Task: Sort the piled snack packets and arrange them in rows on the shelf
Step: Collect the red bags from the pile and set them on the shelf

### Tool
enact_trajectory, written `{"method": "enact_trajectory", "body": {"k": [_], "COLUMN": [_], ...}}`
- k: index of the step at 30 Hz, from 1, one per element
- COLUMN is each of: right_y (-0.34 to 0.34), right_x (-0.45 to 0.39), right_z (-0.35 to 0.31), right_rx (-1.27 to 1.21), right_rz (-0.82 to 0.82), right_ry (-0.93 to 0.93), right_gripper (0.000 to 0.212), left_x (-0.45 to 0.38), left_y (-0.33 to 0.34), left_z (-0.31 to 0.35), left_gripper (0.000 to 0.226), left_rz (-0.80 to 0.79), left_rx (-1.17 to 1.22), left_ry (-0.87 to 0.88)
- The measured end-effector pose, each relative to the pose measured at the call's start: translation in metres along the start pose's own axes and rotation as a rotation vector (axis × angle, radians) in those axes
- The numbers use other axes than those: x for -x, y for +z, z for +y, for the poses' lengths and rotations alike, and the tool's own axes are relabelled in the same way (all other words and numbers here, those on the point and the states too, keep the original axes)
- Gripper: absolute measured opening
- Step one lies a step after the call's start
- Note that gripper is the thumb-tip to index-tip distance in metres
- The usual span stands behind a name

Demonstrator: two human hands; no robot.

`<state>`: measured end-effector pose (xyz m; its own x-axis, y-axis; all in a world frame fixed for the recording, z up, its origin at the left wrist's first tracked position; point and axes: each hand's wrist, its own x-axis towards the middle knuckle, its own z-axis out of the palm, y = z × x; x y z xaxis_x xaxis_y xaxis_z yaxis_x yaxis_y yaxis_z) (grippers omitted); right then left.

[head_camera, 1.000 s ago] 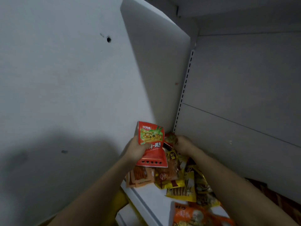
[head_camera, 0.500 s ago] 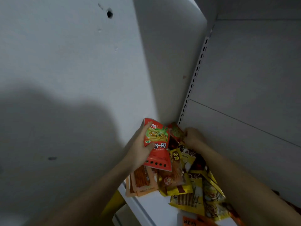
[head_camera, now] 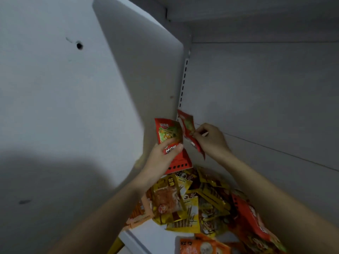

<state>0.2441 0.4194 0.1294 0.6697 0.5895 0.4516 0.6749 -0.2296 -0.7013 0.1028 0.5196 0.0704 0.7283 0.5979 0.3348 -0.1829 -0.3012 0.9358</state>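
Half a second ago the right hand (head_camera: 211,139) was down in the corner of the shelf (head_camera: 156,237), reaching into the pile of packets (head_camera: 201,204); now it is raised clear of the pile, its thumb and fingers pinching a second red packet (head_camera: 190,131) that hangs tilted in front of the slotted upright (head_camera: 184,83). The left hand (head_camera: 163,156) has also come up, and its grip remains closed around the first red packet (head_camera: 169,142), thumb across the face, the packet upright and just beside the second one (their edges are close, and I cannot tell whether they touch). The view has swung too, so the hole in the side wall (head_camera: 79,46) sits lower in frame than before.

The first red packet shows a green picture panel with a small logo above it and white Chinese characters under the thumb, too blurred to read. In the pile below both hands, a yellow packet (head_camera: 168,200) carries dark characters near its top, and an orange packet (head_camera: 203,246) at the shelf's front edge has black characters; neither is legible.
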Motion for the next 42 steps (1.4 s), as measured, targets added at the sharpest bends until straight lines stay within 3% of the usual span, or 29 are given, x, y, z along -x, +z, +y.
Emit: {"method": "enact_trajectory", "body": {"k": [2, 5, 10, 15, 17, 20, 23, 26, 28, 30, 33, 35, 36, 40, 42], "right_y": [-0.009, -0.030, -0.087, -0.126, -0.124, -0.110, -0.105, -0.119, -0.133, -0.140, -0.126, -0.107, -0.098, -0.092, -0.102], "right_x": [0.021, 0.047, 0.081, 0.129, 0.146, 0.162, 0.163, 0.152, 0.144, 0.142, 0.152, 0.163, 0.168, 0.167, 0.161], "right_z": [0.001, 0.010, 0.057, 0.118, 0.125, 0.126, 0.127, 0.118, 0.106, 0.096, 0.094, 0.109, 0.120, 0.137, 0.127], "right_rx": [0.009, 0.025, 0.043, 0.306, 0.315, 0.666, 0.817, 0.563, 0.414, 0.383, 0.447, 0.677, 0.785, 0.767, 0.568], "right_rz": [-0.075, -0.170, -0.014, -0.298, -0.357, -0.388, -0.314, -0.137, 0.000, 0.029, -0.250, -0.401, -0.403, -0.151, 0.028], "right_ry": [0.003, -0.075, -0.027, 0.131, 0.135, 0.044, -0.041, 0.025, 0.043, 0.034, 0.108, 0.124, 0.093, 0.046, 0.062], "right_gripper": [0.009, 0.007, 0.015, 0.011, 0.028, 0.042, 0.025, 0.017, 0.015, 0.013, 0.023, 0.042, 0.044, 0.015, 0.021], "left_x": [0.000, 0.001, 0.012, 0.031, 0.035, 0.038, 0.041, 0.040, 0.039, 0.040, 0.044, 0.048, 0.051, 0.059, 0.061], "left_y": [0.020, 0.045, 0.064, 0.074, 0.080, 0.091, 0.100, 0.097, 0.093, 0.089, 0.084, 0.082, 0.080, 0.077, 0.076], "left_z": [0.004, 0.000, -0.014, -0.026, -0.031, -0.032, -0.025, -0.015, -0.015, -0.017, -0.022, -0.027, -0.030, -0.035, -0.036], "left_gripper": [0.017, 0.018, 0.030, 0.067, 0.086, 0.105, 0.087, 0.045, 0.031, 0.032, 0.034, 0.030, 0.029, 0.024, 0.022], "left_rz": [-0.052, -0.034, -0.044, -0.126, -0.136, -0.180, -0.239, -0.218, -0.174, -0.155, -0.152, -0.155, -0.163, -0.182, -0.177], "left_rx": [0.121, 0.264, 0.356, 0.325, 0.388, 0.372, 0.333, 0.272, 0.234, 0.241, 0.234, 0.229, 0.224, 0.184, 0.184], "left_ry": [0.007, -0.055, -0.120, -0.110, -0.108, -0.088, -0.023, -0.019, -0.032, -0.041, -0.046, -0.050, -0.051, -0.055, -0.063]}}
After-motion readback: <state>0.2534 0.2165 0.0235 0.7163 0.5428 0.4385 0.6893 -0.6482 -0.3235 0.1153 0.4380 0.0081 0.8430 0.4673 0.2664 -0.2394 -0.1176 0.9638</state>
